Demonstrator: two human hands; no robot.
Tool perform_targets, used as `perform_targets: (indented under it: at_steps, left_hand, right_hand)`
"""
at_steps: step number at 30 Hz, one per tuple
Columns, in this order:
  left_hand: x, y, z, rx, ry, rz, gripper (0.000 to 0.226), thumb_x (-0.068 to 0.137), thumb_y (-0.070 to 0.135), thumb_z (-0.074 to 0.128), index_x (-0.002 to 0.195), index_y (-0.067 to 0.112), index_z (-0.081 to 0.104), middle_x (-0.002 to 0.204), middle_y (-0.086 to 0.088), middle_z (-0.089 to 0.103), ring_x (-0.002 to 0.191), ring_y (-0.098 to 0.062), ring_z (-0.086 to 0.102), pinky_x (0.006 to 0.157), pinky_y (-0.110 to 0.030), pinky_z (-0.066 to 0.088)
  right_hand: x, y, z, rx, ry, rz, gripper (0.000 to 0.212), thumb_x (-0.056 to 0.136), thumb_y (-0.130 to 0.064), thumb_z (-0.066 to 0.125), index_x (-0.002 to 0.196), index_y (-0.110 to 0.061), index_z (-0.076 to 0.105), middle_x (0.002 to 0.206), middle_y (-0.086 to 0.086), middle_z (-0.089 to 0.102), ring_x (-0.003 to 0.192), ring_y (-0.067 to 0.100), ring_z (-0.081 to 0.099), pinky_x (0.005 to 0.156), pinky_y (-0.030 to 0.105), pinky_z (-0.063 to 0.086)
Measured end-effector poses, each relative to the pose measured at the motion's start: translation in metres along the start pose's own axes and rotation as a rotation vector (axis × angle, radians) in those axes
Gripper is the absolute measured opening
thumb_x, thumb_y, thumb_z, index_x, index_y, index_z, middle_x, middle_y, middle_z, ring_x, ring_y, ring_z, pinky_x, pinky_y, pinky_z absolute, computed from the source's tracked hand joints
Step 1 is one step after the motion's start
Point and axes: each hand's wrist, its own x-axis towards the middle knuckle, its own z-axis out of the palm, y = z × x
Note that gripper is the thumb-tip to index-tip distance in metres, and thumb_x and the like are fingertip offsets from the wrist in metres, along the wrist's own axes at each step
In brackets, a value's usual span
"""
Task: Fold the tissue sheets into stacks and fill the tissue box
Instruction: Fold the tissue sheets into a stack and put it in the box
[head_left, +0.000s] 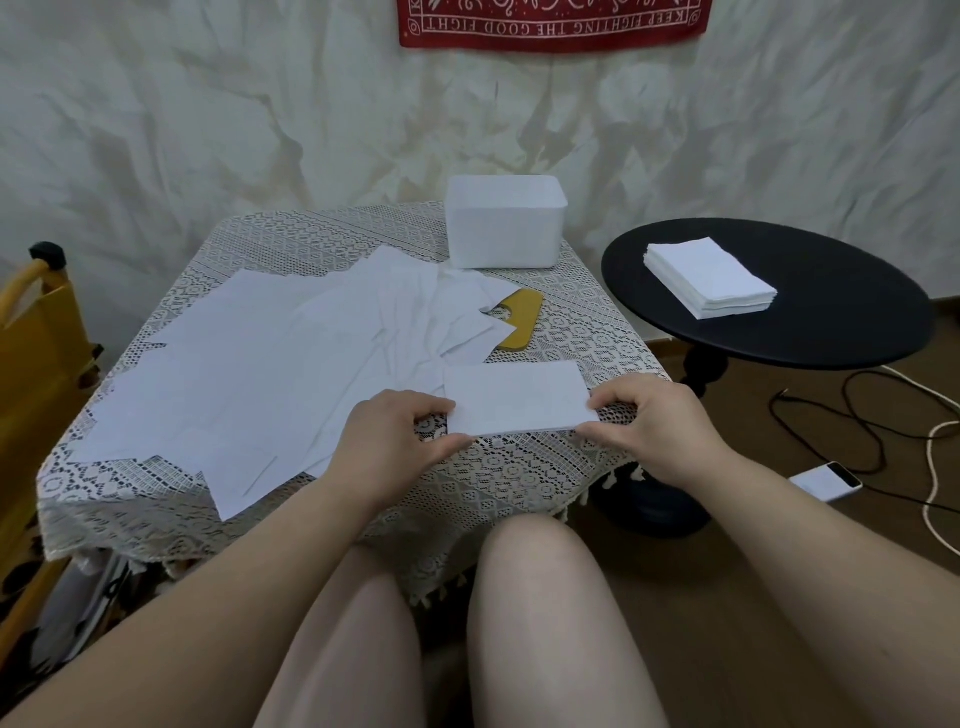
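A folded white tissue stack (519, 399) lies near the front right of the lace-covered table (291, 234). My left hand (400, 436) pinches its left end between thumb and fingers. My right hand (644, 421) pinches its right end the same way. Several loose unfolded tissue sheets (270, 374) are spread over the left and middle of the table. The white tissue box (505, 221) stands at the table's back edge. Its yellow wooden lid (519, 317) lies flat in front of it, partly under sheets.
A round black side table (841, 312) to the right carries a taller stack of folded tissues (709, 283). Cables and a phone (826, 480) lie on the floor at the right. A yellow chair (36, 338) stands at the left. My knees are below the table's front edge.
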Motion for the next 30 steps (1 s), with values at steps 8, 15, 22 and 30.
perform_targets:
  at_steps: [8,15,22,30]
  left_hand:
    - [0.001,-0.003,0.002,-0.007,0.006,0.020,0.038,0.071,0.040,0.080,0.104,0.022,0.072,0.107,0.006,0.067,0.098,-0.007,0.056,0.079,-0.014,0.034]
    - [0.004,-0.006,0.005,0.027,-0.014,0.063,0.036,0.073,0.038,0.078,0.104,0.022,0.071,0.115,0.007,0.064,0.105,-0.010,0.055,0.085,-0.016,0.035]
    - [0.004,-0.003,0.004,0.106,-0.056,0.188,0.035,0.079,0.047,0.069,0.110,0.032,0.069,0.133,0.013,0.052,0.119,-0.012,0.046,0.093,-0.022,0.033]
    - [0.020,0.002,0.005,0.315,0.092,0.495,0.018,0.069,0.024,0.082,0.085,0.020,0.074,0.080,0.003,0.071,0.072,-0.026,0.064,0.056,-0.033,0.055]
  right_hand:
    - [0.006,-0.001,0.004,-0.065,-0.011,-0.117,0.029,0.068,-0.034,0.082,0.089,-0.018,0.071,0.106,-0.006,0.061,0.103,0.014,0.057,0.090,0.034,0.044]
    - [0.005,0.004,0.006,-0.146,-0.044,-0.193,0.028,0.068,-0.034,0.082,0.088,-0.018,0.070,0.104,-0.003,0.064,0.106,0.018,0.056,0.090,0.038,0.045]
    - [0.009,-0.001,-0.006,-0.227,-0.079,-0.296,0.010,0.083,-0.024,0.071,0.088,-0.016,0.073,0.092,-0.004,0.069,0.092,0.018,0.061,0.080,0.036,0.049]
    - [0.015,-0.004,-0.010,-0.281,0.048,-0.340,0.014,0.086,-0.026,0.067,0.095,-0.017,0.073,0.086,-0.001,0.071,0.086,0.023,0.063,0.072,0.042,0.052]
